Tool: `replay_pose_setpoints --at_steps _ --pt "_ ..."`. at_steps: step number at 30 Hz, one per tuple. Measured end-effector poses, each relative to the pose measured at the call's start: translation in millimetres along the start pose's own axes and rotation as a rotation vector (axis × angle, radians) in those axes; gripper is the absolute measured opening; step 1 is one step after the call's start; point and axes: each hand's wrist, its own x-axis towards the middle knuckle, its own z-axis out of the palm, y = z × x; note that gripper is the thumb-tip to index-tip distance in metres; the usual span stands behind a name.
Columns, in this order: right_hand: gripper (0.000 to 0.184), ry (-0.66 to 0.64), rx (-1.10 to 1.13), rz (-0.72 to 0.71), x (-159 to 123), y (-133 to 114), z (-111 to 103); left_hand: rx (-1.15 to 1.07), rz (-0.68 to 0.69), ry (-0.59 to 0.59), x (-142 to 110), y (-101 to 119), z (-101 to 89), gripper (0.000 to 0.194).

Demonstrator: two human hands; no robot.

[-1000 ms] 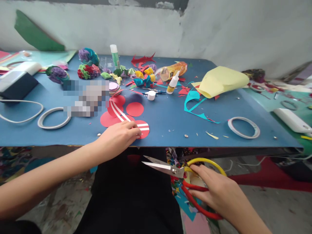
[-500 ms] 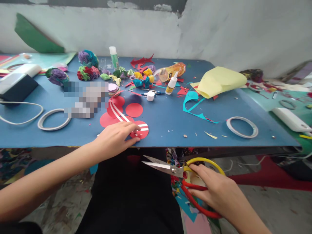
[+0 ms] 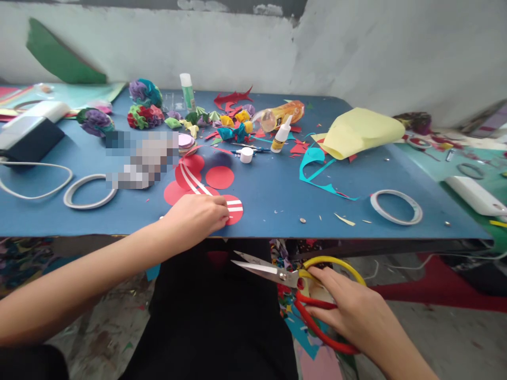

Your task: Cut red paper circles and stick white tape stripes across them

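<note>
My left hand (image 3: 196,219) rests on the near edge of the blue table (image 3: 269,195), fingers pressed together on a red paper circle (image 3: 233,208) crossed by white tape strips (image 3: 193,181). More red circles (image 3: 219,177) lie just behind it. Below the table edge, my right hand (image 3: 352,311) grips scissors (image 3: 293,277) with one yellow and one red handle; the blades are slightly apart and point left.
Two white tape rings (image 3: 396,207) (image 3: 89,191) lie left and right. Farther back are paper flowers (image 3: 144,105), a glue stick (image 3: 186,89), a small glue bottle (image 3: 281,135), a folded yellow sheet (image 3: 358,132), teal paper scraps (image 3: 317,169) and a dark device with a cord (image 3: 27,140).
My left hand's fingers have shifted slightly on the taped red circle, curling closer together. The right hand and the scissors have stayed put.
</note>
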Motion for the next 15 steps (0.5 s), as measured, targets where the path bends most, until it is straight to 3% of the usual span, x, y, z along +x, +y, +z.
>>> replay_pose_setpoints --at_steps 7,10,13,15 --pt "0.046 0.0 -0.005 -0.065 -3 7 0 0.321 0.191 -0.168 7 6 -10.6 0.023" --pt "0.044 -0.004 -0.002 -0.034 -4 6 -1 0.36 0.246 -0.224 11 5 -13.8 0.027" --pt "0.044 -0.015 -0.006 0.002 -5 4 -1 0.335 0.304 -0.189 12 -3 -8.1 0.026" --pt "0.044 -0.013 -0.016 -0.001 -6 6 0 0.219 0.276 -0.092 12 -10 -1.6 0.02"
